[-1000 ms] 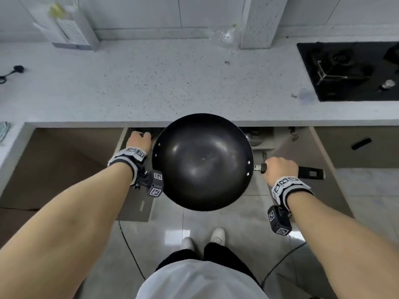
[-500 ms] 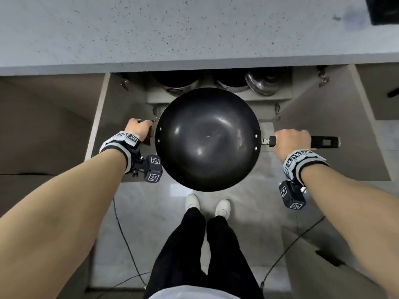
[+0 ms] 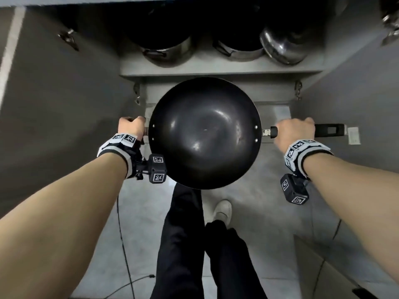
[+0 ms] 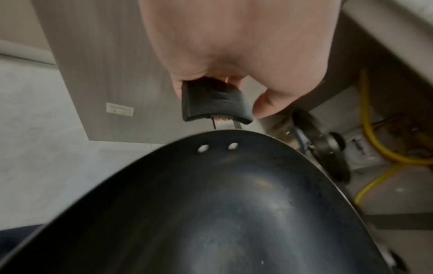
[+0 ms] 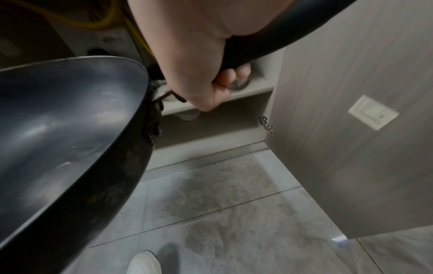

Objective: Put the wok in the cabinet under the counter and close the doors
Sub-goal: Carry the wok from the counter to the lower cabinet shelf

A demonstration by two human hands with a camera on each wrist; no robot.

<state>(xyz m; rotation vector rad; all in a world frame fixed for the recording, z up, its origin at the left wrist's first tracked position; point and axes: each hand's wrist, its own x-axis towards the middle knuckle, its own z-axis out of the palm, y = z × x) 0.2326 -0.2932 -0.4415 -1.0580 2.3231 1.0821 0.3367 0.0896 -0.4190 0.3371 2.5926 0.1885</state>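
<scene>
A round black wok hangs level in the air in front of the open cabinet, over the floor. My left hand grips its short black helper handle. My right hand is wrapped round the long black handle, whose end sticks out to the right. In the right wrist view the wok fills the left side and my right hand closes on the handle. Both cabinet doors stand open, the left door and the right door.
On the upper shelf of the cabinet stand metal pots and a shiny lid. A yellow hose runs inside the cabinet. My legs and a white shoe are on the grey tile floor. A cable lies on the floor.
The view has dropped from the counter top to the open cabinet. Held by both hands, the wok has come down to the level of the lower opening.
</scene>
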